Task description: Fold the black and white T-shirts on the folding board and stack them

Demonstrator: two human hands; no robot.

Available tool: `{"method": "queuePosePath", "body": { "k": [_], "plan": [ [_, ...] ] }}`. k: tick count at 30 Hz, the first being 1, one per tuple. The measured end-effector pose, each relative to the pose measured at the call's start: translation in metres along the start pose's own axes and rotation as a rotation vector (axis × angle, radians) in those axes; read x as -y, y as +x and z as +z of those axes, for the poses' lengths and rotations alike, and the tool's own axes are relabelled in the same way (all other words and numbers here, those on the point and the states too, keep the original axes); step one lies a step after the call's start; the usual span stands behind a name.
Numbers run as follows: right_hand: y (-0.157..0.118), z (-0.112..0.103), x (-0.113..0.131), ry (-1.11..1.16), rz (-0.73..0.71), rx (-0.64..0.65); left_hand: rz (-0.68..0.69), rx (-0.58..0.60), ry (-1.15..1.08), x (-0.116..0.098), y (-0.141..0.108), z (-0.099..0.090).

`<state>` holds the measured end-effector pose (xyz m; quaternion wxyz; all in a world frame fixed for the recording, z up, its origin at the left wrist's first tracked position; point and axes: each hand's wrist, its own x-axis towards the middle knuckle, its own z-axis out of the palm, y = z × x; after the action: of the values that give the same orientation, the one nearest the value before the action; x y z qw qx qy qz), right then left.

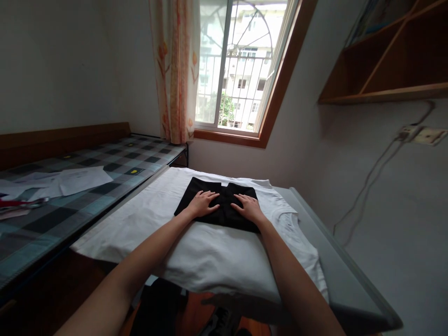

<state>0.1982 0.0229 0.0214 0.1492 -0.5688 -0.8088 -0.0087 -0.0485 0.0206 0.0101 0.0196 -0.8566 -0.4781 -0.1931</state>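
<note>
A folded black garment (224, 219) lies flat on a white T-shirt (224, 256), with a small notch in the middle of its far edge. My left hand (204, 204) rests palm down on the garment's left half, fingers stretched out. On the right half lies my right hand (248, 207), also flat with its fingers spread. Neither hand grips the cloth. The T-shirt is spread over a grey table, its neckline toward the right and its near edge hanging over the front. My forearms cover parts of both garments.
Left of the table stands a bed with a checked cover (140, 156), bearing several papers (82, 179). A curtain (180, 70) hangs beside the window (245, 70). The grey tabletop (336, 261) shows at right, near a wall with a cable and a wooden shelf (381, 95).
</note>
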Motion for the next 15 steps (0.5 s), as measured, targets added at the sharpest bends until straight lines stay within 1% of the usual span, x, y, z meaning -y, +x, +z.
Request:
{"method": "queuePosePath", "body": {
  "k": [7, 15],
  "plan": [
    [-0.0022, 0.0034, -0.0076, 0.023, -0.032, -0.032, 0.005, -0.003, 0.014, -0.0004, -0.0007, 0.0004],
    [-0.0075, 0.0050, -0.0070, 0.025, -0.043, -0.068, 0.015, 0.009, 0.020, -0.0017, -0.0022, -0.0015]
  ]
}}
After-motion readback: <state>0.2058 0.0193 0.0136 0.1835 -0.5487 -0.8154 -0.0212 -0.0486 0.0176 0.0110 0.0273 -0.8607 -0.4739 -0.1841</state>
